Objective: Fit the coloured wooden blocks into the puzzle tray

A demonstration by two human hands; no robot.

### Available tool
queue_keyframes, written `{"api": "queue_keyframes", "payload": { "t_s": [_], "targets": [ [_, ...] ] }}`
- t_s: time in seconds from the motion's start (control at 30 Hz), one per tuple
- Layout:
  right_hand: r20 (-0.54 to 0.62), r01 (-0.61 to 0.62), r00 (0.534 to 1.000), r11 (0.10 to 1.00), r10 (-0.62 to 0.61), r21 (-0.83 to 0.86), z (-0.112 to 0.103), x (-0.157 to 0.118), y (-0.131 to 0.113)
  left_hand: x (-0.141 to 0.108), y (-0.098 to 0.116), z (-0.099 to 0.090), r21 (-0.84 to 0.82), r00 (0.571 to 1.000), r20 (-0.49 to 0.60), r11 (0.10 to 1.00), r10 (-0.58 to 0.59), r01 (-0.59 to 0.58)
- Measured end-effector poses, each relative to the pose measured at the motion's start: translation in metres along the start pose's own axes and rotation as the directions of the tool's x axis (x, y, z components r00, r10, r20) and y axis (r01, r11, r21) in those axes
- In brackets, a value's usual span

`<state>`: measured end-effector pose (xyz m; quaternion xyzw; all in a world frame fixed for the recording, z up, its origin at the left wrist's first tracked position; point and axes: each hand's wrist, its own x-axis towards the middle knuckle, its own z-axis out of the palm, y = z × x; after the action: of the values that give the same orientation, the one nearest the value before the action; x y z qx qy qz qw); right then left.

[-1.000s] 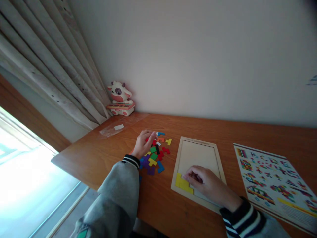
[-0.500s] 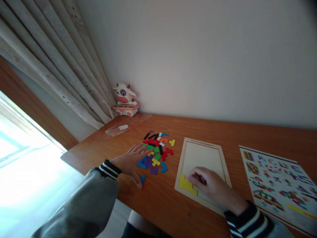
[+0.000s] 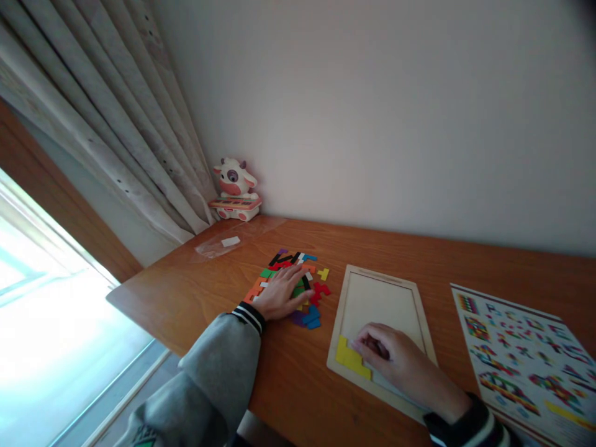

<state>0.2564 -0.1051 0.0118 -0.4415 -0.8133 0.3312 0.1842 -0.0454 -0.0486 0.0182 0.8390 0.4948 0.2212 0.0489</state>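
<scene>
My left hand [image 3: 283, 293] lies flat with spread fingers over a pile of coloured puzzle pieces [image 3: 319, 292], hiding some of them. Blue pieces [image 3: 311, 318] sit beside its thumb, and orange ones [image 3: 256, 289] show on its left side. My right hand [image 3: 382, 347] rests over the lower part of a wooden tray [image 3: 382, 273], its fingers curled in; what they hold, if anything, is hidden. Yellow pieces [image 3: 352, 359] fill the tray's lower left corner, right by those fingertips.
A printed pattern sheet [image 3: 521, 347] lies right of the tray. At the back left are a cow toy [image 3: 236, 186] and a clear plastic bag [image 3: 218, 246]. The table [image 3: 298, 385] ends at the near left edge, beside a curtain [image 3: 107, 112].
My left hand has moved right and forward onto the pile, and the blue pieces have shifted. Orange pieces now show at its left. My right hand stays by the yellow pieces.
</scene>
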Motion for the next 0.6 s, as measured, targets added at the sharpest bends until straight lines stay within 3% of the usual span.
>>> {"api": "queue_keyframes", "payload": {
  "t_s": [0.1, 0.17, 0.37, 0.6],
  "targets": [
    [-0.003, -0.004, 1.0, 1.0, 0.004, -0.007, 0.001, 0.0, 0.001, 0.005, -0.012, -0.001, -0.111, 0.945, -0.311, 0.991, -0.104, 0.073],
    [-0.004, -0.003, 1.0, 1.0, 0.003, -0.007, 0.002, 0.001, 0.001, 0.006, -0.018, -0.002, -0.16, 0.915, -0.382, 0.985, -0.127, 0.07],
    [0.002, -0.024, 1.0, 1.0, 0.024, -0.008, 0.001, 0.0, 0.0, 0.008, -0.014, 0.004, -0.212, 0.958, -0.285, 0.972, 0.041, -0.105],
    [0.009, -0.017, 1.0, 1.0, 0.017, -0.007, 0.002, 0.002, 0.004, 0.001, -0.017, -0.004, -0.137, 0.98, -0.168, 0.983, 0.102, -0.126]
  ]
}}
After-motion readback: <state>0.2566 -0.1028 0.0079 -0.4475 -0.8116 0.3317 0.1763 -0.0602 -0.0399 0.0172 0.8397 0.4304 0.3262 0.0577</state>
